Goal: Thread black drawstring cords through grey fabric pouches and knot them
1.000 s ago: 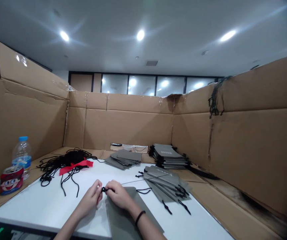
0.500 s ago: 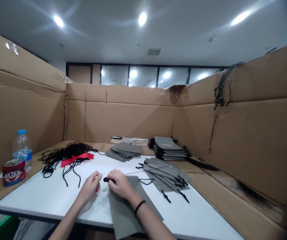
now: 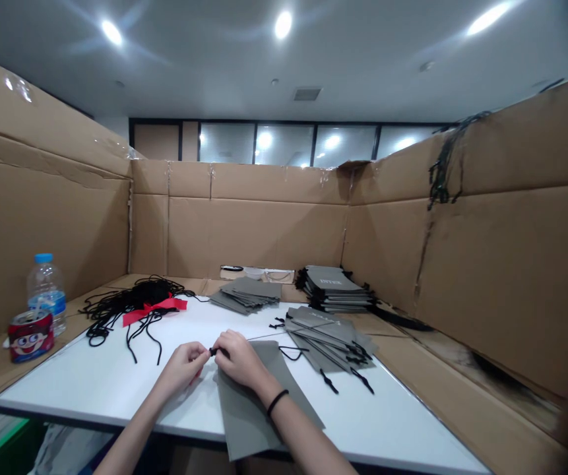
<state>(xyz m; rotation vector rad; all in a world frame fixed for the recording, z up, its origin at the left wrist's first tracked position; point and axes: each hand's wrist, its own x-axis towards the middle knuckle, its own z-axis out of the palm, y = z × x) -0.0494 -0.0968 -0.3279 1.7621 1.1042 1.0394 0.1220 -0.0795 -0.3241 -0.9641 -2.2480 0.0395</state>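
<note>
Near the table's front, a flat grey drawstring bag (image 3: 249, 422) lies partly under my right hand (image 3: 237, 358), its lower corner hanging past the edge. A black cord (image 3: 213, 351) from the bag is pinched between both hands, which almost meet at its bunched end. My left hand (image 3: 187, 367) holds the tip with thumb and forefinger, while my right fingers close on the cord beside it. More of the black drawstring (image 3: 293, 353) loops out on the bag's right side. Exactly how the cord is knotted is too small to make out.
Finished-looking grey bags (image 3: 330, 340) with cords lie fanned at right, before a taller stack (image 3: 336, 290). Plain grey bags (image 3: 247, 295) lie at the back. Black cords (image 3: 145, 297) with a red ribbon (image 3: 155, 309), a can (image 3: 30, 336) and a bottle (image 3: 46, 290) stand left. Cardboard walls (image 3: 244, 231) surround the table.
My left hand has moved right and its fingers have closed on the end of the black cord. My right hand stays on the cord over the bag. The view has shifted slightly.
</note>
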